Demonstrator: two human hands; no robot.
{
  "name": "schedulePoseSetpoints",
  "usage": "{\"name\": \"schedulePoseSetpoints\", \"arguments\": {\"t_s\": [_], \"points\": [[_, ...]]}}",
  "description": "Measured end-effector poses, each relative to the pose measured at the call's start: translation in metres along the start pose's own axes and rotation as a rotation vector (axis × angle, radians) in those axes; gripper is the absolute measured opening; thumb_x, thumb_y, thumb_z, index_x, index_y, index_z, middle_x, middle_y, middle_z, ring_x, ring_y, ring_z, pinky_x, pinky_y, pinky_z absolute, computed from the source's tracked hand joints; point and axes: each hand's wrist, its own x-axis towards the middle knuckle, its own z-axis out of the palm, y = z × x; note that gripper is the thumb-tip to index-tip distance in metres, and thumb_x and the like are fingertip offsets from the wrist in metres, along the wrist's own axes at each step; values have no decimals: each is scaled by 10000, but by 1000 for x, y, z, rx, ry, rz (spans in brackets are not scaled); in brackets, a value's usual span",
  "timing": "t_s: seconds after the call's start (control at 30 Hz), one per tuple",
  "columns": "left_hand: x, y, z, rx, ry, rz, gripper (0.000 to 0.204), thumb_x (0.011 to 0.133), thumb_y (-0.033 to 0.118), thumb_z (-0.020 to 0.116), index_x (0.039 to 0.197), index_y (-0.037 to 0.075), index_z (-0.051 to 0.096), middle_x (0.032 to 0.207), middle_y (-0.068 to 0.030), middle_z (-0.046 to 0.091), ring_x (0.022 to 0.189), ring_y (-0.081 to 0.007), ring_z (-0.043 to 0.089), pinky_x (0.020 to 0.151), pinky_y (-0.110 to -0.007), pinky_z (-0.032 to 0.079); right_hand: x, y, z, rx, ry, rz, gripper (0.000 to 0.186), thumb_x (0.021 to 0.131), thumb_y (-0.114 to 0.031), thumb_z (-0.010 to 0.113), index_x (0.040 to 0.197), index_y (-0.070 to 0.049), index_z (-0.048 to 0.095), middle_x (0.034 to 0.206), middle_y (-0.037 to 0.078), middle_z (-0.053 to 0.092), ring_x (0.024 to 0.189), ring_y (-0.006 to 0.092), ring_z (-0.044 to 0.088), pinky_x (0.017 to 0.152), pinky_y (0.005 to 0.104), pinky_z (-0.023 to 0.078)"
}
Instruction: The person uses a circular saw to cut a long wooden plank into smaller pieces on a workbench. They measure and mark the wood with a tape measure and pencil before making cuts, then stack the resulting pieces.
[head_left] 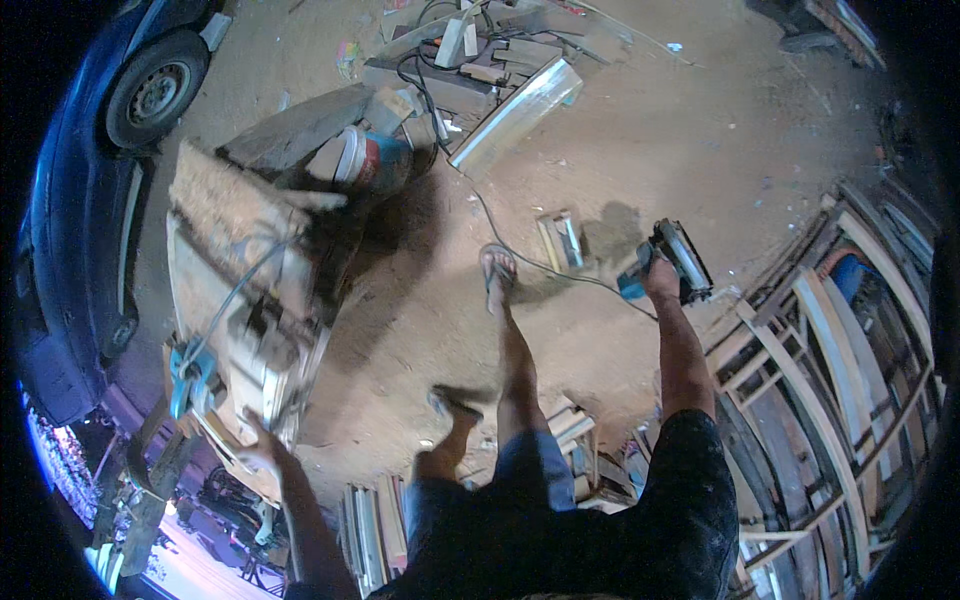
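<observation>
Two hands are busy: your right hand (660,278) is closed around the handle of a corded power tool (672,260), carried out to your right above the dirt floor (700,130) beside a stack of wooden frames (820,380). Your left hand (262,447) rests on the near edge of a wooden workbench (240,300), though the blur makes it impossible to tell whether its fingers grip.
</observation>
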Motion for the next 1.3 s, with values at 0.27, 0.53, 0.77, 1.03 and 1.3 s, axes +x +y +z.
{"name": "schedulePoseSetpoints", "arguments": {"t_s": [0.27, 0.53, 0.77, 1.03, 1.3], "points": [[45, 14, -2, -319, -193, 195, 669, 1066, 469, 380, 1519, -24, 362, 1560, -213, 385, 1446, -342, 367, 1204, -507, 274, 190, 5, 196, -413, -272, 86, 320, 1015, -250, 527, 1280, -119, 647, 1347, 110, 640, 1185, 277, 671, 926, 440, 573], [31, 77, 34, -135, -230, 307, 686, 1060, 488, 383, 1508, -32, 372, 1539, -218, 399, 1429, -346, 380, 1193, -505, 283, 172, -122, 306, 37, 250, -249, 948, 889, -391, 671, 1546, 106, 201, 1493, 312, 393, 1420, 452, 365, 1212, 510, 290], [31, 93, 63, -133, -269, 346, 701, 1055, 504, 386, 1498, -39, 381, 1521, -223, 411, 1414, -350, 392, 1184, -503, 291, 218, -160, 271, 196, 114, -46, 1345, 666, -577, 871, 1559, 78, 107, 1480, 321, 377, 1386, 466, 394, 1147, 534, 363], [36, 100, 74, -162, -296, 345, 719, 1049, 523, 389, 1487, -48, 391, 1500, -229, 425, 1397, -354, 406, 1173, -500, 301, 206, -305, 76, 635, 462, -222, 1279, 641, -369, 947, 1550, 63, 158, 1400, 346, 421, 1311, 511, 423, 1123, 517, 387], [37, 101, 70, -194, -311, 342, 738, 1043, 542, 392, 1476, -56, 401, 1479, -234, 438, 1380, -358, 419, 1162, -498, 310, 265, -441, -25, 748, 809, -259, 989, 788, -401, 838, 1493, 88, 346, 1298, 330, 543, 1253, 477, 500, 1074, 510, 410]]}}
